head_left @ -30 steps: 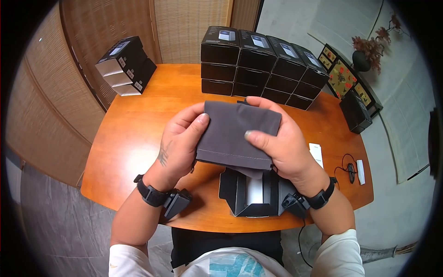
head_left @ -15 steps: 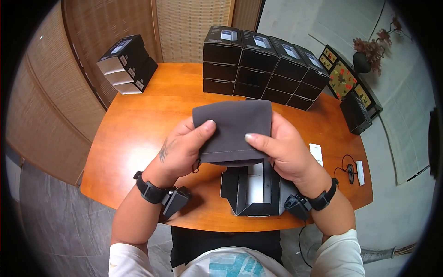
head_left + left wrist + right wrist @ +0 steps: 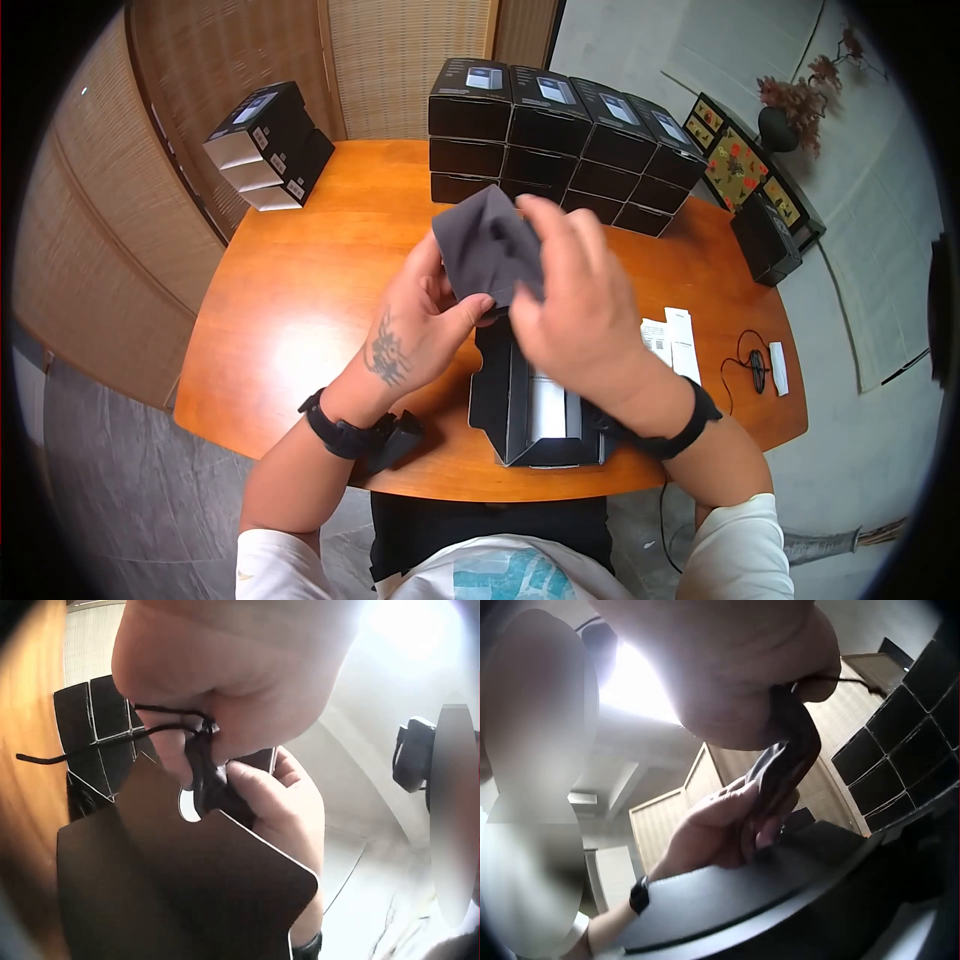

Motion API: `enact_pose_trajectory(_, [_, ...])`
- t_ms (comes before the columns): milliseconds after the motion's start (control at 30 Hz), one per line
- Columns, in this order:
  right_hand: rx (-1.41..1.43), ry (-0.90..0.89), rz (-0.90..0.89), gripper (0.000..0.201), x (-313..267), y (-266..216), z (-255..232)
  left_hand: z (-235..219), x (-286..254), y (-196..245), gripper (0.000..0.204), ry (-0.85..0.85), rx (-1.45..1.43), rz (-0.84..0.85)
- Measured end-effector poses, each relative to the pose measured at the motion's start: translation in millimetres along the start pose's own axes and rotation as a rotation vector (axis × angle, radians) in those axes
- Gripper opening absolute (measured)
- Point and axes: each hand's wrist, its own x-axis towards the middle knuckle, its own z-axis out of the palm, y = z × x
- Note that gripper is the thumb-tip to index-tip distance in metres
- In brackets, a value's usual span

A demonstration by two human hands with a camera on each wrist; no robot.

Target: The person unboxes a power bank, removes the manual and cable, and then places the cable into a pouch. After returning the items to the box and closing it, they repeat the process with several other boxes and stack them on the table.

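A dark grey fabric pouch (image 3: 476, 250) is held above the table, its cloth creased and bunched. My left hand (image 3: 425, 325) grips its lower left, the thumb lying along the near edge. My right hand (image 3: 580, 310), blurred in the head view, bends its fingers around the pouch's right side. In the right wrist view the cloth (image 3: 799, 742) runs up into the right hand's curled fingers. Black drawstrings (image 3: 90, 746) trail from the left hand in the left wrist view. Below the hands stands an open black box (image 3: 487, 400) with a white piece (image 3: 547, 408) inside, partly hidden by the right arm.
Stacked black boxes (image 3: 470, 115) line the table's back, with another stack (image 3: 290, 150) at the back left. To the right lie white papers (image 3: 682, 345), a coiled black cable (image 3: 757, 372) and a white strip-like item (image 3: 779, 368). A single black box (image 3: 768, 240) stands beyond them.
The pouch, spread flat between both hands before, is now narrower and bunched toward the left. My right hand has moved left and over its right side. More of the white papers shows.
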Motion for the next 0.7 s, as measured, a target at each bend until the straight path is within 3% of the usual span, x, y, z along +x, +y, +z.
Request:
enact_pose_trajectory(67, [0.176, -0.021, -0.087, 0.069, -4.1, -8.0, 10.8, 0.0, -3.5, -7.6, 0.071, 0.025, 0.094, 0.121])
enact_pose_trajectory(133, [0.358, -0.095, -0.109, 0.068, -4.4, -15.5, 9.7, -3.2, -3.4, -8.4, 0.071, -0.008, 0.074, 0.136])
enact_pose_trajectory(300, [0.998, -0.153, 0.305, 0.063, -0.3, -1.1, 1.1, -22.5, -4.2, 4.2, 0.081, -0.242, -0.222, 0.005])
enact_pose_trajectory(367, [0.929, -0.133, 0.397, 0.070, 2.5, 1.2, -4.0, -21.0, -4.4, 9.7, 0.083, -0.284, -0.234, -0.003])
enact_pose_trajectory(433, [0.669, -0.216, 0.306, 0.081, 6.9, -0.2, -16.6, -15.2, -5.0, 10.6, 0.081, -0.330, -0.116, 0.082])
enact_pose_trajectory(500, [0.650, -0.293, 0.252, 0.088, 7.8, 2.0, -19.8, -15.3, -7.2, 14.8, 0.081, -0.400, -0.070, -0.002])
enact_pose_trajectory(567, [0.870, -0.360, 0.228, 0.093, 7.0, 5.2, -18.2, -13.4, -9.4, 12.7, 0.081, -0.447, -0.087, -0.028])
enact_pose_trajectory(600, [0.976, -0.382, 0.282, 0.080, 6.9, 4.9, -20.0, -11.2, -11.1, 12.2, 0.079, -0.438, -0.093, -0.003])
enact_pose_trajectory(700, [0.823, -0.232, 0.302, 0.052, 3.5, 8.4, -29.1, -5.2, -14.7, 4.4, 0.074, -0.322, -0.035, 0.089])
